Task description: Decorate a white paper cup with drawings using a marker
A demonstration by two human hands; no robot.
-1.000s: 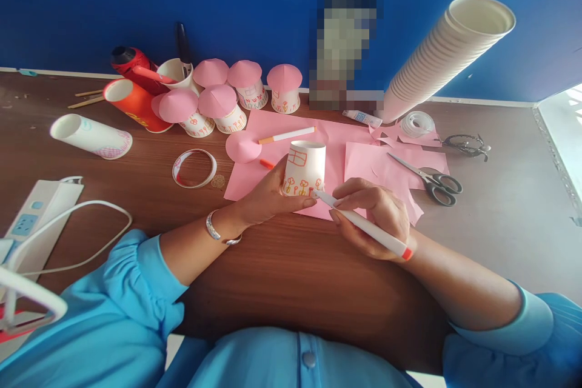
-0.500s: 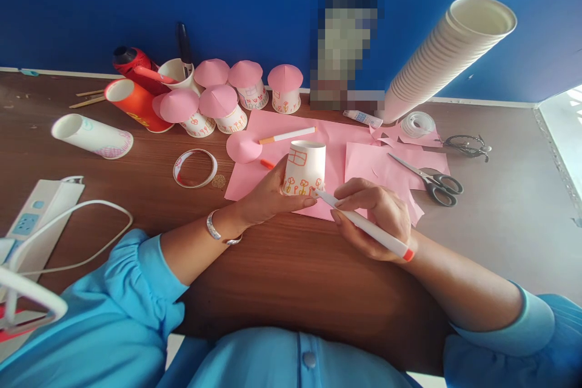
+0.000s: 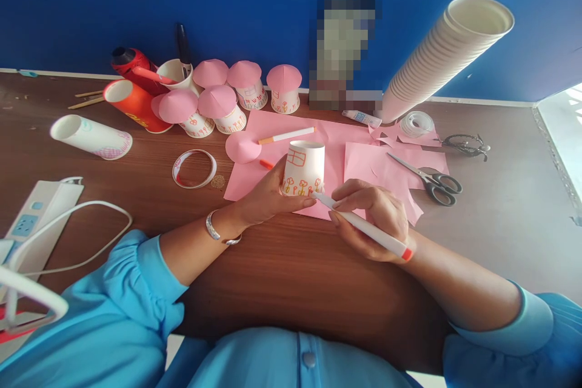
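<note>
My left hand [image 3: 270, 194] is wrapped round a white paper cup [image 3: 308, 160], which has a window and flowers drawn on it in orange and yellow. A white marker [image 3: 370, 230] with a red end is gripped in my right hand [image 3: 373, 212], its tip at the cup's lower right edge. Beneath and behind the cup lies pink paper [image 3: 334, 133], bearing a pink cone [image 3: 243, 147] and another marker [image 3: 287, 135]. Farther back, several decorated cups wear pink cone roofs [image 3: 217, 101].
Scissors [image 3: 431, 180], clear tape [image 3: 417, 123] and glasses [image 3: 466, 144] lie right. A tall cup stack [image 3: 448, 54] leans by the blue wall. On the left are a tape ring [image 3: 194, 168], a white cup [image 3: 93, 136], an orange cup [image 3: 136, 106] and a power strip [image 3: 40, 218].
The marker tip has shifted slightly left and down along the cup's lower edge, with my right hand. More orange marking shows on the flower at the right. My left hand keeps its hold.
</note>
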